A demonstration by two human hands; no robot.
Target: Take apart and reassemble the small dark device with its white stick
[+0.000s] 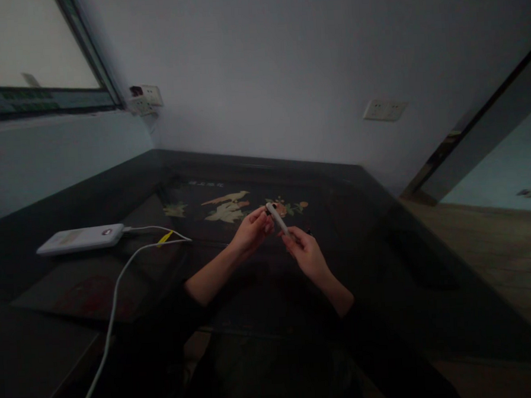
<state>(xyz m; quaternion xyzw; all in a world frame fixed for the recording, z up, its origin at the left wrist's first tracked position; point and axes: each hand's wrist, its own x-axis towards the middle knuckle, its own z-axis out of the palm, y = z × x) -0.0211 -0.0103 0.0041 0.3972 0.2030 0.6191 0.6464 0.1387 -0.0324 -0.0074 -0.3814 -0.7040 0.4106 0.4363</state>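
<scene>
A slim, whitish pen-like stick point(278, 219) slants up and to the left above the dark table. Its lower end is in the closed fingers of my right hand point(304, 249). My left hand point(251, 228) is closed in a pinch beside the stick's upper end. A small dark bit shows at those fingertips, too small and dim to name. Whether the left fingers touch the stick, I cannot tell. Another small dark tip point(309, 232) pokes out behind my right hand.
The dark glossy table point(355, 218) carries a bird-and-flower picture point(228, 211). At the left lies a white power bank point(81, 239), its white cable point(115, 302) with a yellow tag point(165, 237) running toward me. Wall sockets point(384, 110) sit behind the table.
</scene>
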